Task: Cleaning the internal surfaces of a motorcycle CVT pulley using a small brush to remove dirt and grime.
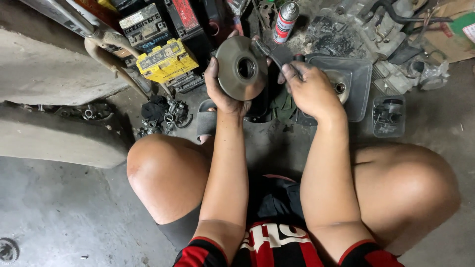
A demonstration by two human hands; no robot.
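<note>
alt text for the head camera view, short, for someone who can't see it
A squatting person's left hand holds up a round grey metal disc with a centre hole, while the right hand works a small brush against it. Old batteries and a spray can sit behind.

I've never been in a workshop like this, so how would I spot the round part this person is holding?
Between the squatting person's knees, the left hand holds up a grey metal disc. Unlike the yellow battery and spray can nearby, it is round with a central hole.

A grimy repair workshop: oily concrete floor point(59, 217), old batteries point(166, 59), spray can point(285, 21), scattered engine parts point(381, 29).
</note>
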